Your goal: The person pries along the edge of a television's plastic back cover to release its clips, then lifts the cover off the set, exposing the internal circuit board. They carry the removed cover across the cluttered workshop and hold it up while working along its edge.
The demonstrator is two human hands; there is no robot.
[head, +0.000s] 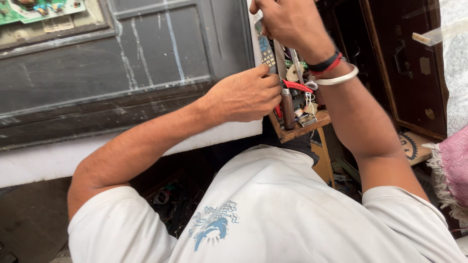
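My left hand is closed in a fist over something at the edge of a small wooden tool tray; what it grips is hidden, though red plier handles stick out right beside it. My right hand reaches up above the tray, fingers curled around a thin item I cannot make out. It wears a black band, a red band and a white bangle on the wrist. The tray holds a brown-handled tool, a small remote-like keypad and other bits.
A dark grey panelled door fills the left. A green circuit board lies at top left. A dark wooden cabinet stands on the right, with pink cloth at the edge. Clutter lies on the floor below.
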